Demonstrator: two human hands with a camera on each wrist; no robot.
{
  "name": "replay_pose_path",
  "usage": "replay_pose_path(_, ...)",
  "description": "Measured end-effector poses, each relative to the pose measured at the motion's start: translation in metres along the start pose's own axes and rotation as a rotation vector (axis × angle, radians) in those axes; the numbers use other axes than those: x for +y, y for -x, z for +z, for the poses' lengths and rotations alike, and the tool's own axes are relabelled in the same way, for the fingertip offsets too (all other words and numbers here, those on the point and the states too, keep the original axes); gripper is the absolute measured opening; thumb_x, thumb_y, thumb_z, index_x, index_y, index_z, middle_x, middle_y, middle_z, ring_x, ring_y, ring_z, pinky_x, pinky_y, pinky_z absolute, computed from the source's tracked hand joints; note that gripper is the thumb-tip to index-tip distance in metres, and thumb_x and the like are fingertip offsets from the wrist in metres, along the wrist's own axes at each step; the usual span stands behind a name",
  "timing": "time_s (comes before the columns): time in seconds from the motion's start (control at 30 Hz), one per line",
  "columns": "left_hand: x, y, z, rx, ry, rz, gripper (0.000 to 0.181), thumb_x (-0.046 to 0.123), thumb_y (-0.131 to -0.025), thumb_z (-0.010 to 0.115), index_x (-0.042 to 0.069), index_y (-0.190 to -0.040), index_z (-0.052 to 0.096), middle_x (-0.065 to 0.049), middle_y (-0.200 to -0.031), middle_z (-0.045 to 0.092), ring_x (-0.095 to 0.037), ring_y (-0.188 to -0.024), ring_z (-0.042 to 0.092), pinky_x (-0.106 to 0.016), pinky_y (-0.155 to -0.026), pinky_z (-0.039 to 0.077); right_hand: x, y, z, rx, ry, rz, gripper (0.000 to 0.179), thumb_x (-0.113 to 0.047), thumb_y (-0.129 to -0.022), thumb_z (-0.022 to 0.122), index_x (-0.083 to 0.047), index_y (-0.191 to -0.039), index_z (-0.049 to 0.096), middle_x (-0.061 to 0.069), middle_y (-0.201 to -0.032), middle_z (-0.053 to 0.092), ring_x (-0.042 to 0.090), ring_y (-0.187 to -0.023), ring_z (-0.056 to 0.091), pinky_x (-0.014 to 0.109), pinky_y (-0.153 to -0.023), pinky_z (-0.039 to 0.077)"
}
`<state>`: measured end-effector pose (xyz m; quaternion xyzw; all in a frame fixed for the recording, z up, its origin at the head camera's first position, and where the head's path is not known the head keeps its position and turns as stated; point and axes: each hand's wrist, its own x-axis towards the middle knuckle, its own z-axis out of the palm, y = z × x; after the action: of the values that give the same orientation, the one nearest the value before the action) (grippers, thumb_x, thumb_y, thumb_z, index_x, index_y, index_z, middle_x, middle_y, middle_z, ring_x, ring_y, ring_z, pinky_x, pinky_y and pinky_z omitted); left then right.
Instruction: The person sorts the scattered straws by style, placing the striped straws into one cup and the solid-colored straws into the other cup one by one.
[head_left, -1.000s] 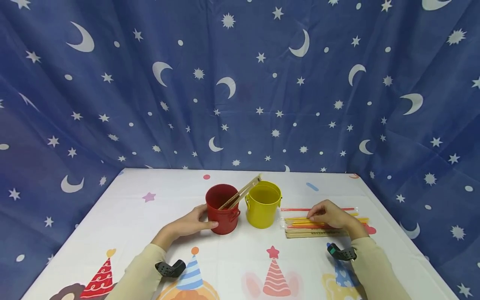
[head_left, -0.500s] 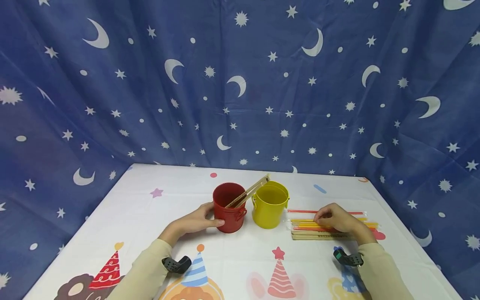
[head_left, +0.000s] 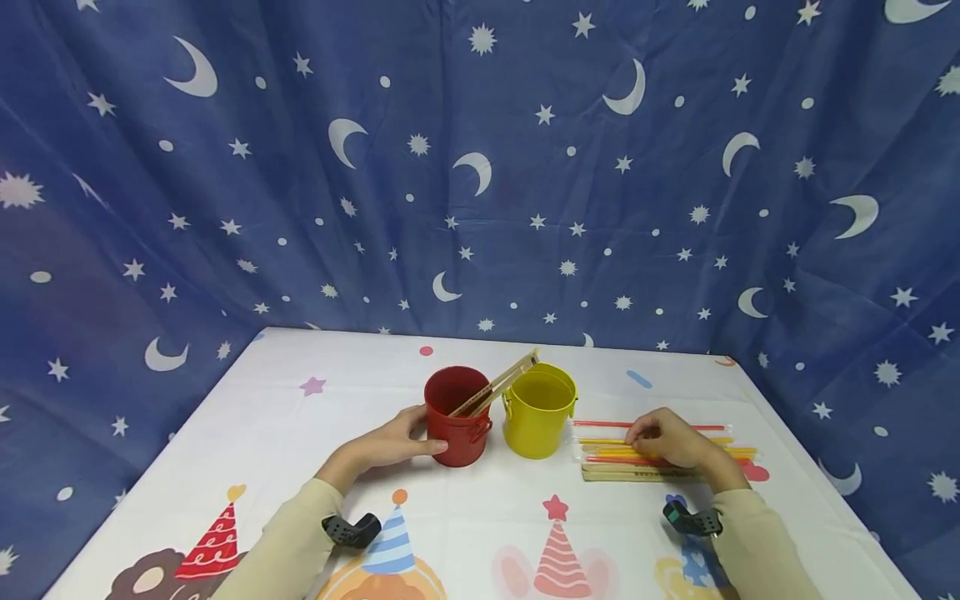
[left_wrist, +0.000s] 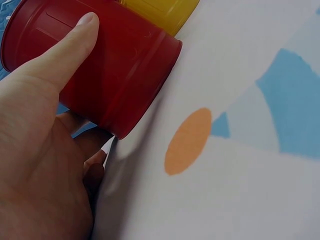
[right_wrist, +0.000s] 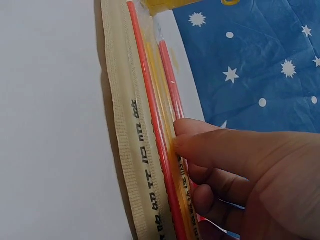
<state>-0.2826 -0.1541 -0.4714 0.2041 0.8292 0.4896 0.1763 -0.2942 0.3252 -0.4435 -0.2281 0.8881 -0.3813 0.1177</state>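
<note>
My left hand [head_left: 390, 442] grips the red bucket [left_wrist: 115, 65], its thumb on the near side and its other fingers behind. Tan paper-wrapped chopsticks [head_left: 498, 383] lean out of that bucket to the right, over the rim of the yellow bucket [head_left: 536, 425]. At the right, my right hand [head_left: 671, 440] is over a row of straws and chopsticks. Its thumb and index finger pinch a yellow straw [right_wrist: 162, 95]. A red straw [right_wrist: 150, 90] lies beside it, in a clear wrapper. Nearest me in the row are chopsticks in printed paper [right_wrist: 130, 130].
The yellow bucket stands close to the red one. Another red straw [head_left: 600, 423] lies at the far side of the row. A white printed tablecloth [head_left: 480, 525] covers the table, and a blue star-and-moon curtain [head_left: 480, 233] hangs behind it.
The head view has shifted, so the whole scene sits slightly further right than a second ago. Both hands keep their places at the red bucket and the straws.
</note>
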Motion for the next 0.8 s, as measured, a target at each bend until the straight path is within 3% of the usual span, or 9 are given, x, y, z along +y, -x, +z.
replay_pose_path(0.43, -0.0012, -0.002, 0.0, -0.003, 0.001, 0.035, 0.075, 0.044, -0.09, 0.071, 0.017, -0.154, 0.041, -0.009, -0.16, 0.041, -0.037, -0.153, 0.03, -0.062, -0.122, 0.029, -0.0044, -0.0052, -0.0008, 0.018, 0.098, 0.069, 0.005, 0.005, -0.084, 0.072, 0.002, -0.088, 0.072, 0.003, -0.079, 0.061, 0.008, -0.072, 0.049, 0.019, -0.064, 0.043)
replay_pose_path(0.8, 0.0013, 0.0026, -0.0008, 0.007, -0.008, -0.032, 0.082, 0.049, -0.088, 0.073, 0.019, -0.156, 0.038, -0.012, -0.163, 0.034, -0.038, -0.154, 0.025, -0.066, -0.12, 0.029, -0.0043, -0.001, 0.0054, 0.019, 0.083, 0.028, 0.007, 0.001, -0.085, 0.076, 0.004, -0.09, 0.073, 0.01, -0.085, 0.069, 0.006, -0.072, 0.051, 0.019, -0.064, 0.049)
